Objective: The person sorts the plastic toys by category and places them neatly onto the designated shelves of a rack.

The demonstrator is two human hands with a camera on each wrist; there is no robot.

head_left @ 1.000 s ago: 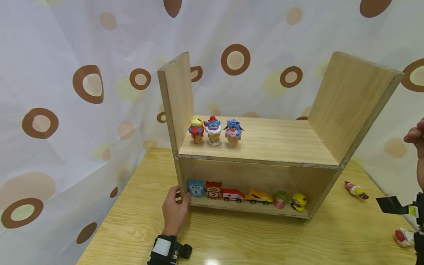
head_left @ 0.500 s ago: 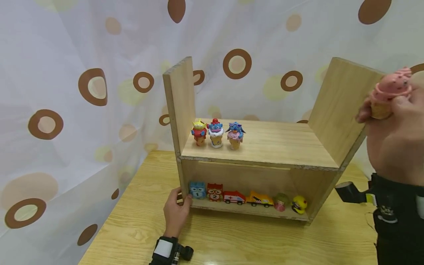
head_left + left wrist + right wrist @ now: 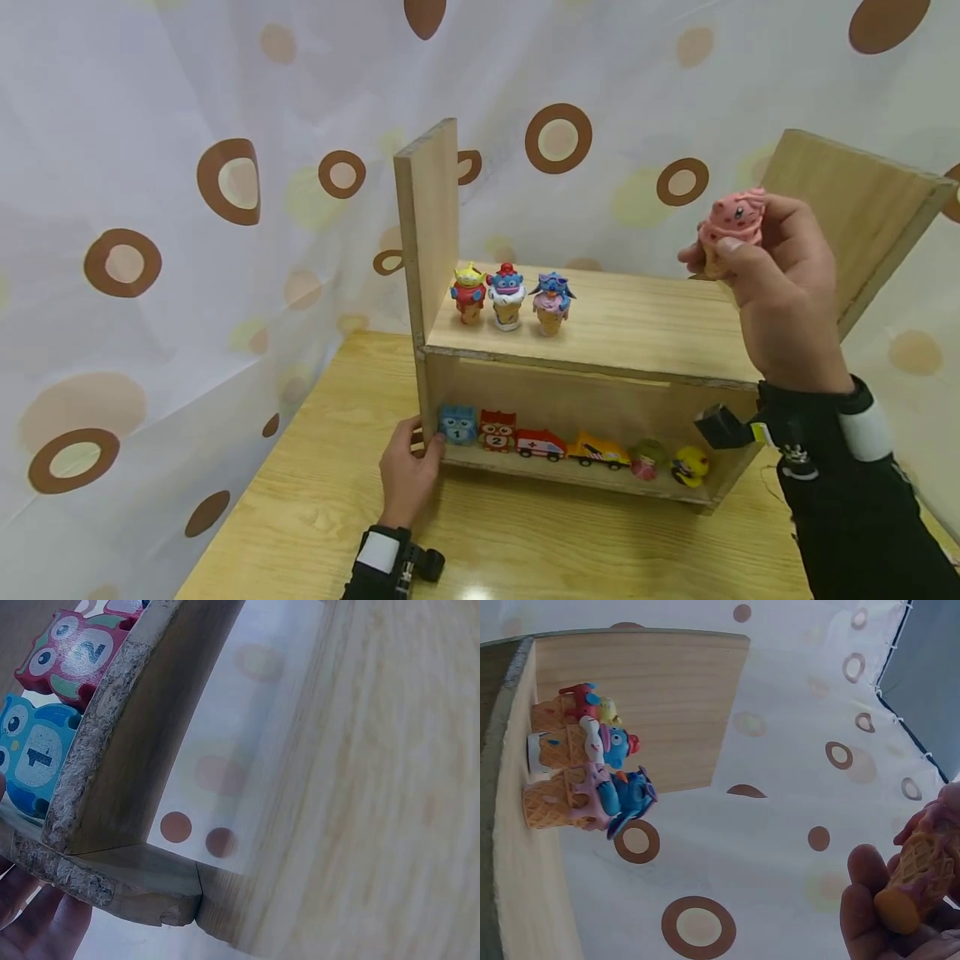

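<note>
My right hand [image 3: 787, 283] pinches a pink ice-cream-cone figurine [image 3: 731, 223] above the right part of the wooden shelf's upper board [image 3: 637, 325]. In the right wrist view the figurine's waffle cone [image 3: 919, 874] lies across the fingers. With my left hand [image 3: 408, 471] I grip the lower left edge of the shelf, thumb in front; the left wrist view shows its fingertips [image 3: 56, 919] behind that edge. Three cone figurines stand at the left of the upper board: a red and yellow one [image 3: 468, 293], a blue one with a red hat [image 3: 506, 297] and a blue one with sunglasses [image 3: 552, 303].
Along the lower level stand a blue owl block [image 3: 457, 425], a red owl block [image 3: 498, 431], a toy ambulance [image 3: 541, 444], a yellow toy truck [image 3: 600, 451], a green and pink figure [image 3: 647, 460] and a yellow duck [image 3: 690, 465]. Tall side panels [image 3: 435, 225] flank the upper board.
My right hand has come in from the right edge with the pink figurine and moved left over the upper board. My left hand keeps its grip on the shelf's edge.
</note>
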